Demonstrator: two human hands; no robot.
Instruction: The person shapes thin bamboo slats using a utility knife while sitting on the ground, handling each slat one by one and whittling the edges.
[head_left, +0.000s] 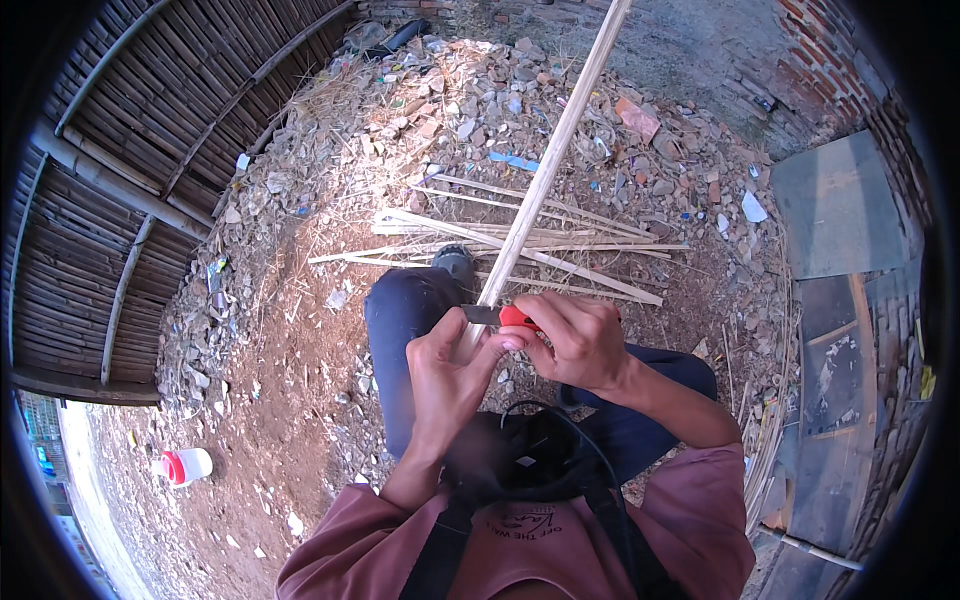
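Note:
A long pale bamboo strip point(545, 175) slants up from between my hands toward the far wall. My left hand point(445, 370) is closed round its near end, the thumb by the tip of the blade. In my right hand point(580, 340) is a knife point(515, 318) with a red handle. Its dark short blade lies across the strip just above my left fingers. The handle's far end is mostly hidden by my right fingers. My two hands are close together over my lap, almost touching.
Several cut bamboo strips point(540, 240) lie crossed on the ground past my knees. Rubble and broken brick point(640, 120) cover the ground beyond. A red and white jug point(185, 466) stands at left. Slatted bamboo fencing point(150, 180) rises on the left, boards point(840, 210) on the right.

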